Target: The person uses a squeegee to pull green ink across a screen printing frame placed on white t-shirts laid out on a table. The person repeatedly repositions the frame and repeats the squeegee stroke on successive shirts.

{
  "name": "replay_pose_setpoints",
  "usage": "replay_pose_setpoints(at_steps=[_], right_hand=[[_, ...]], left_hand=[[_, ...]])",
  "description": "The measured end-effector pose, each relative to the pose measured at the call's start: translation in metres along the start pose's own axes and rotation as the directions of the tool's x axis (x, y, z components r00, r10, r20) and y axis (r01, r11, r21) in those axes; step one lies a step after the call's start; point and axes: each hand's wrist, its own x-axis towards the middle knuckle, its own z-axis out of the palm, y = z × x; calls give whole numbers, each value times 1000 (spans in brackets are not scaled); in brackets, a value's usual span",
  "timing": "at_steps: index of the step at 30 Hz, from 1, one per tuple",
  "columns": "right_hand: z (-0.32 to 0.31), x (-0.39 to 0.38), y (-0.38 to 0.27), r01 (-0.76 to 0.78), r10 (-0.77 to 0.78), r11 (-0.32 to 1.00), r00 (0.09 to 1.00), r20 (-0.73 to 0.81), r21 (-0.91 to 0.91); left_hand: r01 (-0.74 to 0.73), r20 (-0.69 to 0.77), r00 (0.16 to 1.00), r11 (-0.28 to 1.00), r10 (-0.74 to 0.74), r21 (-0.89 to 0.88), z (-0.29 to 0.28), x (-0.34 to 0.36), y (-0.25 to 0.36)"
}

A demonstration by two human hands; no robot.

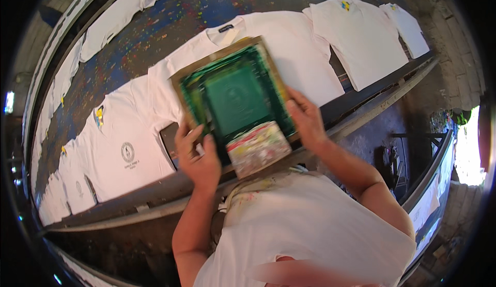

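Observation:
A wooden screen printing frame with green mesh is tilted above a white T-shirt spread on the long table, hiding part of its front. My left hand grips the frame's lower left side, thumb toward the inside. On the opposite side my right hand is closed round the lower right edge. Across the frame's near end lies a paint-smeared, block-like squeegee, which neither hand touches. A faint round emblem shows in the mesh. Whether the frame touches the shirt I cannot tell.
To the left lies a white T-shirt with a dark round print, and more shirts follow it. Plain white shirts lie to the right. Paint specks cover the dark table. A wooden rail runs along its near edge.

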Motion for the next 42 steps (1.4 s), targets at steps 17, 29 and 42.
replay_pose_setpoints(at_steps=[17, 29, 42], right_hand=[[-163, 22, 15, 112, -113, 994, 989, -92, -14], [-160, 57, 22, 39, -33, 991, 998, 48, -128], [-164, 57, 15, 88, -72, 945, 996, 61, -316]], left_hand=[[94, 73, 994, 989, -86, -118, 166, -21, 15], [51, 38, 998, 992, -47, -114, 167, 0, -14], [89, 39, 996, 991, -85, -99, 168, 2, -7]])
